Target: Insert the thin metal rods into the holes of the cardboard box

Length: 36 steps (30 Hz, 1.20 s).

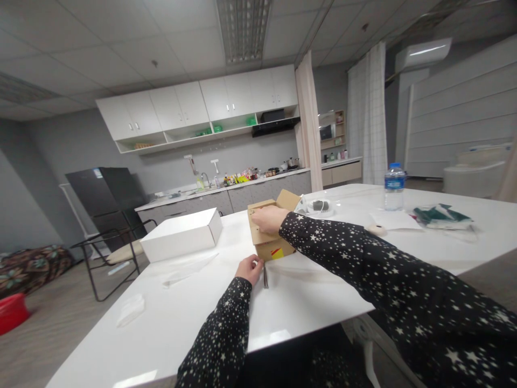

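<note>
My right hand [269,218] lay flat and open on top of the cardboard box [271,237]. My left hand [250,268] pinched a thin metal tool [265,276], its grip closed.

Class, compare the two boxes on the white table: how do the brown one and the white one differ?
The cardboard box is brown, taller and open-flapped; the white box is flat, wider and closed. The right hand rests on the cardboard box; nothing touches the white box. Both sit on the table.
</note>
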Tool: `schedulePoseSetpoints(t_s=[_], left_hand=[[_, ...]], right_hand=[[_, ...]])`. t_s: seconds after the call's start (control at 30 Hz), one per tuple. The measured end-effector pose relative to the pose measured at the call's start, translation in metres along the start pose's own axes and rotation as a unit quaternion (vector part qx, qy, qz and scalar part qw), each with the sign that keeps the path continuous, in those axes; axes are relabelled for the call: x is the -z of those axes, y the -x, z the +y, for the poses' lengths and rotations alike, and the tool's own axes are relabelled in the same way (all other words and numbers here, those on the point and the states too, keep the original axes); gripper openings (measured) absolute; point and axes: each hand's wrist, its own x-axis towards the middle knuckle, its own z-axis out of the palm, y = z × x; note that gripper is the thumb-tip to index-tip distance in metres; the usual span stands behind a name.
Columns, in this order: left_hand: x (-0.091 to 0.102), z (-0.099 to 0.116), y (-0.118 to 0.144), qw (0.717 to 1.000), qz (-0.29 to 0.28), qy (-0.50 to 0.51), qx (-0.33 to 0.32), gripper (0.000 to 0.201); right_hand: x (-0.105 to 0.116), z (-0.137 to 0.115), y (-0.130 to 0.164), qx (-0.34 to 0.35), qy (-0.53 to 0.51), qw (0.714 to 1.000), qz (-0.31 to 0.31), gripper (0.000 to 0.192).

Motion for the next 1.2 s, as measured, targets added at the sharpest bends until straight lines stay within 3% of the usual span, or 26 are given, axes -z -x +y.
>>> schedulePoseSetpoints(t_s=[0.2,0.53,0.97,1.2], left_hand=[[0.0,-0.002,-0.001,1.0,-0.005,0.006,0.007,0.023],[-0.001,-0.002,0.0,1.0,-0.004,0.003,0.0,0.022],[0.0,-0.001,0.001,1.0,-0.004,0.006,0.003,0.023],[0.0,0.002,0.003,1.0,0.005,0.011,0.001,0.022]], right_hand=[[-0.003,0.004,-0.01,0.023,0.033,0.998,0.049,0.022],[0.002,0.015,-0.014,-0.007,-0.021,1.0,0.018,0.032],[0.008,0.011,-0.009,-0.001,-0.036,0.999,0.02,0.023],[0.01,0.01,-0.01,-0.018,-0.045,0.999,-0.002,0.028]])
